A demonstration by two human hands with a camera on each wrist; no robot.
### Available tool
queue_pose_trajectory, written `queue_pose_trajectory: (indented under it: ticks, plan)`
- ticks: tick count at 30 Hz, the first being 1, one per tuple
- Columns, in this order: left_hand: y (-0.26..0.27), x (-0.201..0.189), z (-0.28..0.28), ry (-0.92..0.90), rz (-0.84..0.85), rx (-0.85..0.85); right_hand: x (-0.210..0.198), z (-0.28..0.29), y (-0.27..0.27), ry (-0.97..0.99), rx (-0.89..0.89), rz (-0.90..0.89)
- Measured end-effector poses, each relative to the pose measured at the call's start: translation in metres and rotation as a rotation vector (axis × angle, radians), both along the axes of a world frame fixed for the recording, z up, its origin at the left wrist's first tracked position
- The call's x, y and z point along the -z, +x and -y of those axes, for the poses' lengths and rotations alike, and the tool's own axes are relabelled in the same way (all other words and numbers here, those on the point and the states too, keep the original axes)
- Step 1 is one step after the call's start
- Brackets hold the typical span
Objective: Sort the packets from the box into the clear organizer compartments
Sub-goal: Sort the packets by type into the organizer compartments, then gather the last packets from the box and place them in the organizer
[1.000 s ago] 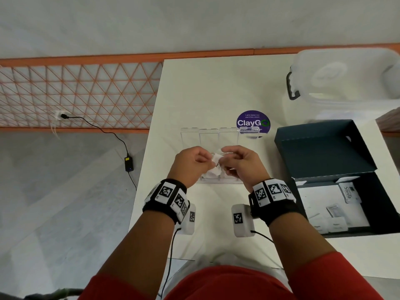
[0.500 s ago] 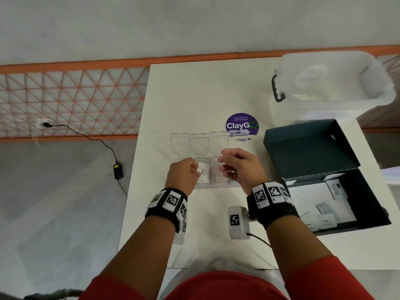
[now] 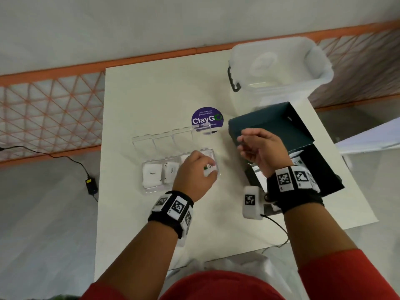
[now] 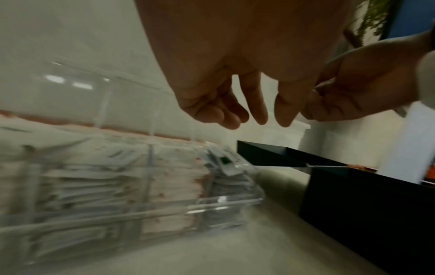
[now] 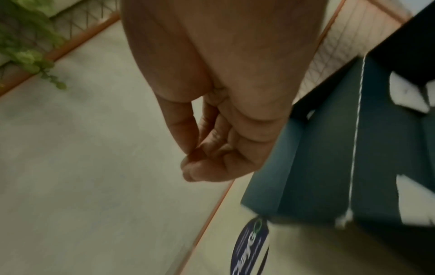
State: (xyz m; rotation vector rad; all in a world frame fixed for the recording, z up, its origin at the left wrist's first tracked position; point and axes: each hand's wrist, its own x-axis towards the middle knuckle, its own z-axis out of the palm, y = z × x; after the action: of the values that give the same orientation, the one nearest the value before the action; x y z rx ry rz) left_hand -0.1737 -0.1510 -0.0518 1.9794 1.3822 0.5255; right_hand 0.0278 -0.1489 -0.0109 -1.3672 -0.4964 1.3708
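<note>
Basically, the drop-off step looks finished and the next fetch is due. The left hand (image 3: pixel 194 169) hangs over the right end of the clear organizer (image 3: pixel 149 187), fingers loosely curled with nothing held in the wrist view. The right hand (image 3: pixel 259 150) is curled over the dark box (image 3: pixel 270 124), thumb against fingertips; nothing can be made out in it. Next, a packet probably needs to be pinched out of the box and matched to its compartment. Four compartments can be counted, each with packets (image 3: pixel 152 173) stacked inside; exact packet numbers can't be told. One box, one organizer, one lidded tub (image 3: pixel 279 68) and one purple sticker (image 3: pixel 206 118) are on the desk (image 3: pixel 151 100).
</note>
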Motion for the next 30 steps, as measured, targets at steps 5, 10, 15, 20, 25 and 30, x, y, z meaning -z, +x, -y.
queue_pose_trajectory:
  ticks: [5,10,15,20,25,30]
  plan:
    - [0.052,0.011,0.013,-0.097,-0.069,0.136,0.004,0.005,0.084,-0.112,0.233,0.054]
    - [0.1,0.023,0.02,-0.17,-0.153,0.081,0.041,0.006,0.143,-0.419,0.243,0.32]
    - [0.122,0.035,0.027,-0.23,-0.319,0.087,0.061,0.012,0.156,-0.631,-0.294,1.034]
    - [0.135,0.035,0.027,-0.275,-0.328,0.044,0.06,0.006,0.14,-0.589,-0.482,1.031]
    - [0.136,0.036,0.028,-0.304,-0.289,-0.026,0.061,0.008,0.124,-0.433,-0.844,0.947]
    - [0.137,0.036,0.029,-0.291,-0.305,-0.044,0.058,0.009,0.123,-0.395,-0.851,0.814]
